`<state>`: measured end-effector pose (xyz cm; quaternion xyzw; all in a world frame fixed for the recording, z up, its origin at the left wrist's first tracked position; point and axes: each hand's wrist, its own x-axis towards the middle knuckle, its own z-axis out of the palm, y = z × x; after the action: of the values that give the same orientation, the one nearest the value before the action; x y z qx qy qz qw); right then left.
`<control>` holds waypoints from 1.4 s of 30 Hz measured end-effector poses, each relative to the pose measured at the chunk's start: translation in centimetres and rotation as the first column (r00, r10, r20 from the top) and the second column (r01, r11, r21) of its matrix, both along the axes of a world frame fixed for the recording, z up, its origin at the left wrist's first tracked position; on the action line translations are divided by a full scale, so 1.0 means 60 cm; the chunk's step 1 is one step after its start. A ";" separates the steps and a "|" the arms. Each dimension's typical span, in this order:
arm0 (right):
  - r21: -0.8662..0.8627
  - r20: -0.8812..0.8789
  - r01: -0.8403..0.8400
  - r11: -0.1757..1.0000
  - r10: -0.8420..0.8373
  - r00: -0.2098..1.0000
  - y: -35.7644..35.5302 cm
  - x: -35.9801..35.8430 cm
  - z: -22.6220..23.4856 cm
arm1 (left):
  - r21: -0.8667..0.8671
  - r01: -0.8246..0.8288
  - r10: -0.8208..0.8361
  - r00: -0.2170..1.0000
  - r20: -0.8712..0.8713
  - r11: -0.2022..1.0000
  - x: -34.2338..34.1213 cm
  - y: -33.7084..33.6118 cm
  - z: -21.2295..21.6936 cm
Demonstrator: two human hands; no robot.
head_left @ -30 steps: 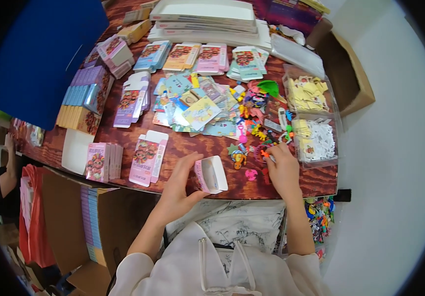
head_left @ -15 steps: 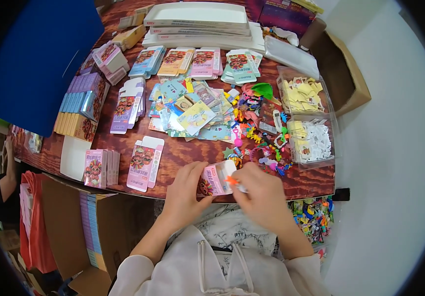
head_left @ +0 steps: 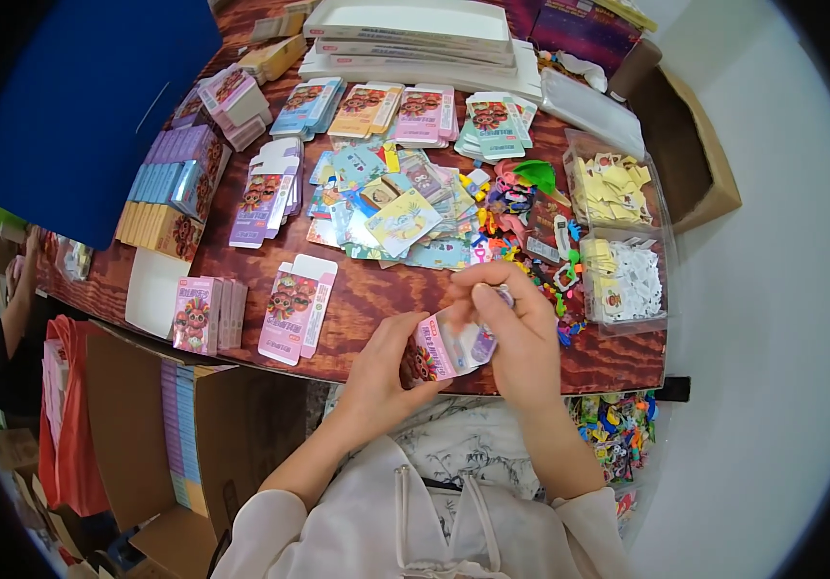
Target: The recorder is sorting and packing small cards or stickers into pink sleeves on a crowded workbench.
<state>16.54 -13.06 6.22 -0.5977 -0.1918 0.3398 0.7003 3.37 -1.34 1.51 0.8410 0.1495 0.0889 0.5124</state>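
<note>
My left hand [head_left: 376, 362] grips a small pink cardboard box [head_left: 437, 355] by its closed end, just above the table's front edge. Colourful figures are printed on the box, and its right end is open. Around that open end curls my right hand [head_left: 523, 338], thumb and bent fingers close to the flap. Some of its fingertips are blurred. Whatever lies inside the box is hidden. Left of the hands, a flat pink-white carton [head_left: 285, 314] lies on the table. Beyond the hands is a loose pile of colourful plastic toys [head_left: 514, 217].
Printed cards [head_left: 400, 222] lie heaped mid-table, with stacks of flat cartons [head_left: 365, 108] behind. Clear trays of yellow and white packets [head_left: 632, 275] stand at right. Filled boxes [head_left: 169, 183] and a blue panel [head_left: 77, 106] are at left. White trays [head_left: 410, 21] are stacked at the back.
The orange piece in my right hand is no longer visible. My right hand has turned and its fingers now curl at the box's open end. The view has shifted slightly.
</note>
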 end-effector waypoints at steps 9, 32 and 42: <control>-0.250 0.482 -0.128 0.960 0.238 0.843 -0.021 0.010 -0.035 | -0.096 -0.026 0.026 1.000 0.003 0.995 -0.011 0.008 -0.006; -0.157 0.711 0.146 0.977 0.010 0.703 -0.049 -0.005 -0.027 | -0.062 0.030 -0.023 0.994 0.104 0.998 0.005 0.000 -0.012; -0.265 0.487 0.189 0.946 -0.038 0.873 -0.124 0.054 -0.007 | -0.214 -0.009 0.022 0.998 0.061 0.977 -0.003 0.000 -0.032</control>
<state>19.77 -20.48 5.78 -0.7735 -0.2674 0.1659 0.5502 3.18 -1.32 -0.41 0.7765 0.1485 0.1029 0.6036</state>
